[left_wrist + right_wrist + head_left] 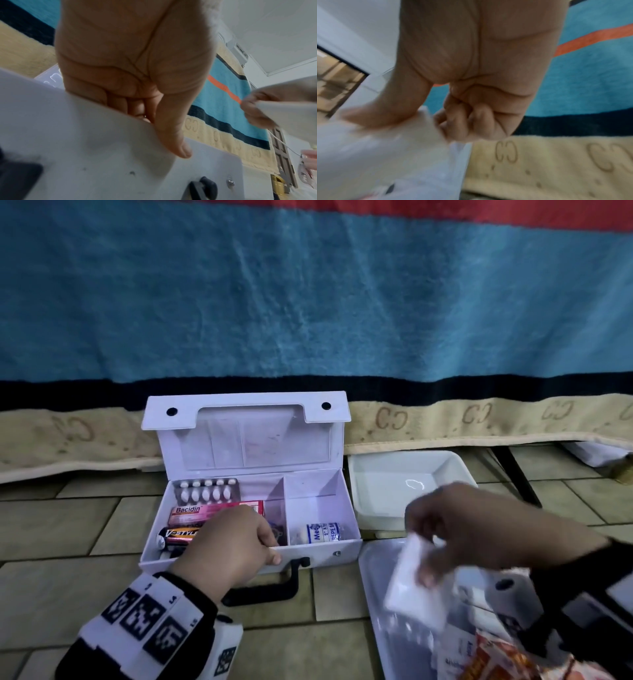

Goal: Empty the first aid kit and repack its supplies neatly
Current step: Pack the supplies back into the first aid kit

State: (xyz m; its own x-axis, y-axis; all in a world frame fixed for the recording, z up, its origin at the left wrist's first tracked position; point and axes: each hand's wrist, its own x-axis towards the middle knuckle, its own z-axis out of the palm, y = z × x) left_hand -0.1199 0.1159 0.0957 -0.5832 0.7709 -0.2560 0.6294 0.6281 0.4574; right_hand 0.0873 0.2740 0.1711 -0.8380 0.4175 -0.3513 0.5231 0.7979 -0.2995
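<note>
In right hand grip: white packet.

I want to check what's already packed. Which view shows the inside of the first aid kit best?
The head view: it looks down into the open first aid kit, showing both compartments and their contents. The left wrist view shows only the kit's white front wall, gripped by the left hand. In the right wrist view I cannot make the kit out.

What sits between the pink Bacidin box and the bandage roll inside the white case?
A white divider wall separates the Bacidin box from the bandage roll; left of it lies something dark, half hidden by the left hand. Head view.
</note>
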